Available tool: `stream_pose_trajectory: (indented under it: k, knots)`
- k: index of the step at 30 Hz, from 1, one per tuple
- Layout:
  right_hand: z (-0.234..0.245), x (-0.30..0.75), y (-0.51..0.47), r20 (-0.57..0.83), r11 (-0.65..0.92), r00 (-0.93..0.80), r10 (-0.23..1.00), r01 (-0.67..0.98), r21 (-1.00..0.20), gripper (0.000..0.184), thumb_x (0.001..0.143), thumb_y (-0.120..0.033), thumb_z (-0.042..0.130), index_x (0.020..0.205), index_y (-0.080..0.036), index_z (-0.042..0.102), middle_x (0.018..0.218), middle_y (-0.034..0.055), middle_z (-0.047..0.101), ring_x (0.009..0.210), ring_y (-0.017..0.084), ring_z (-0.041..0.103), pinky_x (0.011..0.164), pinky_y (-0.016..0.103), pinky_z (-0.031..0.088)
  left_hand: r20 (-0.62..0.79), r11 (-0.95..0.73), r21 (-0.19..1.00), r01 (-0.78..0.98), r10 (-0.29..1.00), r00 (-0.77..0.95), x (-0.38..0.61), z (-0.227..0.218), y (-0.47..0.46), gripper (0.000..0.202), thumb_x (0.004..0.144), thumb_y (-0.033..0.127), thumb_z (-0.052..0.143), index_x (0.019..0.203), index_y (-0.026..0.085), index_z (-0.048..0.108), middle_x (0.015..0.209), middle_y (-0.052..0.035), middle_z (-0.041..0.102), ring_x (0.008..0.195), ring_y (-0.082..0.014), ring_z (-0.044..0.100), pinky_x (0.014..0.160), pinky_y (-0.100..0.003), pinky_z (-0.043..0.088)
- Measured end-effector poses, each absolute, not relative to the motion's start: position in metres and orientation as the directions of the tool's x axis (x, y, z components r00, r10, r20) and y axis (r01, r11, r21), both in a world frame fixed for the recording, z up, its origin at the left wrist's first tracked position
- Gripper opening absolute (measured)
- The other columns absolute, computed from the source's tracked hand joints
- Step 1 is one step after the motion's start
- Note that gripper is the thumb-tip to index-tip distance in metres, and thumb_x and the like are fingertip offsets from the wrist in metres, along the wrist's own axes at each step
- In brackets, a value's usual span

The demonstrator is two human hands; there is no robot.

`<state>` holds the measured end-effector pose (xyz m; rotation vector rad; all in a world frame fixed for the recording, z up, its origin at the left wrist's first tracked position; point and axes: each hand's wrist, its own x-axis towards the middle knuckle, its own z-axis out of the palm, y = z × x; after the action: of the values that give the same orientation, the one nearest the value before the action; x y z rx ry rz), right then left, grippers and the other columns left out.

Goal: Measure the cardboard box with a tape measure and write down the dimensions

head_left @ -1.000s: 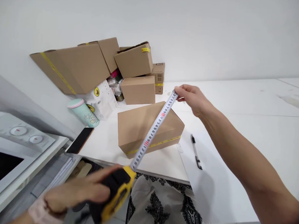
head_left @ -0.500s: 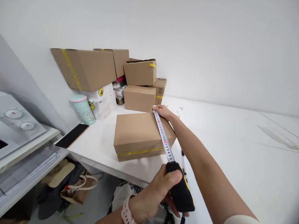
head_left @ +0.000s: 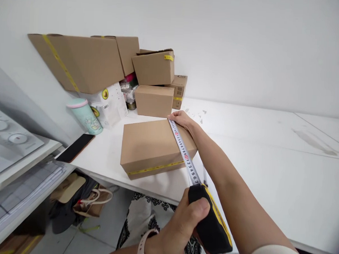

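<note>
A closed cardboard box [head_left: 151, 145] with a yellow strip along its front lies near the edge of the white table [head_left: 270, 162]. My left hand [head_left: 181, 224] grips the black and yellow tape measure case [head_left: 211, 222] just in front of the box. The white tape blade [head_left: 183, 150] runs from the case across the box's right side to its far corner. My right hand [head_left: 182, 120] pinches the blade's end down on that far corner.
More cardboard boxes [head_left: 154, 67] are stacked against the wall behind, with a mint green cup [head_left: 85, 115] and a white carton [head_left: 111, 103]. A black phone [head_left: 75, 152] lies at the table's left edge. A bag [head_left: 90, 204] sits on the floor below.
The tape came down from above the box and now lies along its right side. My left hand with the case swung from the lower left to the box's front right.
</note>
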<state>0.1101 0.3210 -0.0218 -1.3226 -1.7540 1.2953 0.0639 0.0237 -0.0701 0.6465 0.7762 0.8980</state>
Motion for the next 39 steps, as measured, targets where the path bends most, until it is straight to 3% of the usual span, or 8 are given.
stream_pose_trajectory:
  k: [5,12,18,22,27,33,39]
  knots:
    - [-0.024,0.116,0.318,-0.142,-0.025,-0.314,0.939,0.349,-0.937,0.031,0.073,-0.044,0.080,0.083,-0.025,0.058,0.064,-0.0002,0.060,0.060,0.018,0.052,0.061,0.035,0.043,-0.333,0.489,0.766,-0.418,0.857,0.393,0.059,-0.062,0.030,0.071,0.068,0.081,0.072,0.106,0.024,0.057,0.087,-0.0066,0.066,0.062,-0.0200,0.066,0.046,-0.028,0.046]
    - [-0.020,0.106,0.323,-0.085,0.047,-0.336,0.938,0.367,-0.929,0.024,0.080,-0.028,0.075,0.070,-0.022,0.054,0.056,-0.0015,0.052,0.058,0.014,0.049,0.057,0.029,0.042,-0.224,0.398,0.830,-0.390,0.879,0.421,0.060,-0.055,0.050,0.062,0.074,0.072,0.074,0.102,0.022,0.054,0.088,-0.0047,0.064,0.067,-0.0179,0.066,0.054,-0.029,0.046]
    - [-0.009,0.108,0.304,-0.056,0.034,-0.250,0.967,0.341,-0.939,0.018,0.087,-0.022,0.071,0.075,-0.020,0.058,0.069,-0.0008,0.061,0.062,0.012,0.054,0.059,0.025,0.044,-0.239,0.393,0.841,-0.373,0.887,0.395,0.061,-0.046,0.066,0.068,0.072,0.073,0.076,0.105,0.020,0.049,0.094,-0.0033,0.062,0.074,-0.0171,0.065,0.060,-0.028,0.048]
    - [-0.011,0.107,0.309,-0.083,0.025,-0.290,0.953,0.350,-0.936,0.026,0.088,-0.018,0.070,0.066,-0.019,0.054,0.059,-0.0033,0.055,0.055,0.010,0.047,0.058,0.025,0.042,-0.267,0.401,0.816,-0.416,0.901,0.343,0.062,-0.049,0.065,0.070,0.069,0.073,0.078,0.106,0.019,0.051,0.098,-0.0045,0.060,0.088,-0.0201,0.063,0.066,-0.029,0.050]
    - [-0.024,0.102,0.331,-0.075,0.021,-0.311,0.948,0.293,-0.956,0.035,0.090,-0.017,0.069,0.058,-0.018,0.053,0.053,-0.0035,0.052,0.051,0.008,0.044,0.056,0.024,0.039,-0.138,0.350,0.736,-0.579,0.915,0.378,0.064,-0.059,0.053,0.055,0.078,0.057,0.079,0.111,0.018,0.058,0.101,-0.0078,0.067,0.094,-0.0241,0.067,0.087,-0.039,0.054]
    - [-0.030,0.103,0.336,-0.060,0.029,-0.317,0.946,0.269,-0.963,0.034,0.090,-0.018,0.070,0.059,-0.017,0.057,0.056,-0.0019,0.056,0.052,0.009,0.047,0.056,0.025,0.041,-0.063,0.349,0.649,-0.676,0.910,0.409,0.059,-0.065,0.044,0.053,0.077,0.048,0.075,0.117,0.015,0.064,0.100,-0.0113,0.073,0.098,-0.0308,0.070,0.088,-0.045,0.056]
    - [-0.034,0.105,0.339,-0.065,0.024,-0.308,0.949,0.277,-0.961,0.031,0.089,-0.022,0.071,0.062,-0.018,0.057,0.058,-0.0022,0.056,0.053,0.010,0.047,0.057,0.025,0.041,-0.133,0.332,0.755,-0.565,0.922,0.363,0.040,-0.049,0.035,0.058,0.085,0.055,0.077,0.129,0.021,0.059,0.106,-0.0091,0.068,0.097,-0.0261,0.067,0.088,-0.041,0.054]
